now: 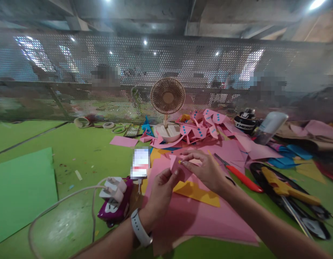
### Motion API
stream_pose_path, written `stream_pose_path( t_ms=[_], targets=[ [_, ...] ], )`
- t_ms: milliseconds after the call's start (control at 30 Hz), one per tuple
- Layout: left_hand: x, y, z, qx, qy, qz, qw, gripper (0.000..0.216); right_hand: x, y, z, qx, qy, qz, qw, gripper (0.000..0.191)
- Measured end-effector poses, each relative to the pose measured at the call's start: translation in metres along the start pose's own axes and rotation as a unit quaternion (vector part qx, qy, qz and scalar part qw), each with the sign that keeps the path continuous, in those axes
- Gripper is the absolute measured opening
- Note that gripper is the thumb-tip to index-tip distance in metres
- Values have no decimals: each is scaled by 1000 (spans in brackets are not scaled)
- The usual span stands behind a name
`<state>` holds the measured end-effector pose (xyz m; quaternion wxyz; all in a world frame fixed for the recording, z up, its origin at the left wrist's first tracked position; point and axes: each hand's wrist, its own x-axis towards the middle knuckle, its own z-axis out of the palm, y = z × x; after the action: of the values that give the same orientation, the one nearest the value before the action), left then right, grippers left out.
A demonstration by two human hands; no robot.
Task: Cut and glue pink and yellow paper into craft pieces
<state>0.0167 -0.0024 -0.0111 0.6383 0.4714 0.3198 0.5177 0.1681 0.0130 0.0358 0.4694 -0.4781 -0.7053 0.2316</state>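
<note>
My left hand point(164, 187) grips a folded piece of pink paper point(177, 166) between thumb and fingers. Thumb and fingers of my right hand point(205, 167) are pinched together at the face of that paper, on a tiny yellow piece point(179, 162) too small to make out well. Beneath both hands lie large sheets of pink paper point(190, 223), with a yellow paper strip point(197, 194) on top. Behind them is a heap of folded pink paper pieces point(202, 126), some dotted with blue diamonds.
A small fan point(167, 96) stands at the back. To the left are a lit phone point(140, 162), a purple power adapter point(116, 212) with white plugs, and a green sheet point(23, 194). A red-handled knife point(244, 178) and a black tray point(321, 228) holding a glue gun point(290, 189) are right.
</note>
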Motion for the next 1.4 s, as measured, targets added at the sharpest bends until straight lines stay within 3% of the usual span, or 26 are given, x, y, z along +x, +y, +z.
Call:
stream_pose_path(
  t_ms=[933, 1400],
  targets=[
    [0, 3, 2, 12, -9, 3, 1000, 20, -2, 3, 5, -77, 37, -70, 994, 5],
    [0, 3, 1, 26, -2, 4, 1000, 27, -4, 1, 6, -75, 45, -53, 995, 7]
  ],
)
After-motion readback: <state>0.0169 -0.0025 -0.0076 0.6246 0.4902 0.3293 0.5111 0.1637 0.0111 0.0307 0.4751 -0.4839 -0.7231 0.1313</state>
